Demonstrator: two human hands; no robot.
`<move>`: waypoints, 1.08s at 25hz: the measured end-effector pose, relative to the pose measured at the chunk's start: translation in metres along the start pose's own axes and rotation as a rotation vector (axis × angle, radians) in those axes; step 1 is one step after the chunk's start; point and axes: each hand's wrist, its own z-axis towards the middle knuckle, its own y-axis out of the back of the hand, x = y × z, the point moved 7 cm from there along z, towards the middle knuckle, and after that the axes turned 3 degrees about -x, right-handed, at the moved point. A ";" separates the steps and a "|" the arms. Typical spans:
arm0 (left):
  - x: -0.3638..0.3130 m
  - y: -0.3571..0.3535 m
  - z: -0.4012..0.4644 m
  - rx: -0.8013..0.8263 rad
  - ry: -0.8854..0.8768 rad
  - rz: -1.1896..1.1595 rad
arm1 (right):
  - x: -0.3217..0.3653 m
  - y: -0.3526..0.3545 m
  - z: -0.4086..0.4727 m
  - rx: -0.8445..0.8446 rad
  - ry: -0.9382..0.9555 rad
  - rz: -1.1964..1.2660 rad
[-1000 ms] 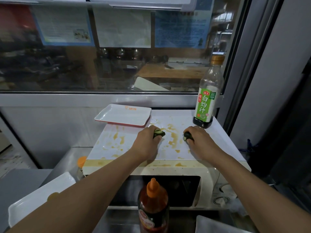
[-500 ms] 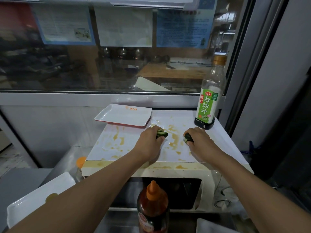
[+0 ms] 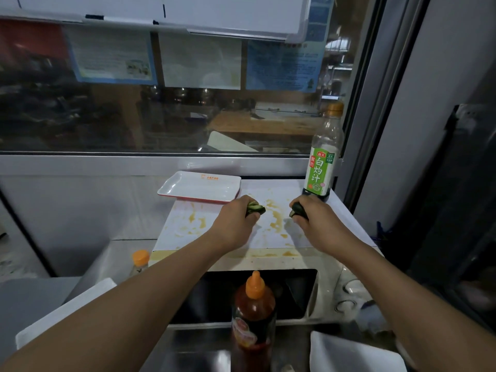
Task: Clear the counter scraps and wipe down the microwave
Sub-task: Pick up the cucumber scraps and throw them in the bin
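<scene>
I take the boxy white microwave (image 3: 326, 288) as my landmark; its flat, matte top is smeared with yellowish-brown streaks and drips that also run along the front lip. Over the middle of that top, my left hand (image 3: 236, 224) curls its fingers round a small bunch of dark green vegetable scraps (image 3: 255, 208), thin and glossy with paler cut edges. Just to the right of it, my right hand (image 3: 319, 224) grips a second dark green scrap (image 3: 298, 209); most of that piece is buried in the fist, so I cannot tell its shape.

At the microwave's back left corner a shallow rectangular white tray with a red underside (image 3: 200, 187) overhangs the edge. At the back right corner stands a tall clear plastic bottle with a green label and tan cap (image 3: 322, 154), a dark liquid low inside it. In front of the microwave's dark glass door stands a squeeze bottle of red sauce with an orange nozzle (image 3: 253, 318), its base cut off by the frame. Left of the microwave only the orange cap of a small bottle (image 3: 140, 258) shows clearly. A glossy white plate (image 3: 346, 355) lies below the dials, partly cropped, and the dials themselves are blurred.
</scene>
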 end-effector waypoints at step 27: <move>-0.112 0.012 -0.316 0.545 -0.538 -0.107 | 0.162 0.090 -0.412 -0.300 -0.621 -0.181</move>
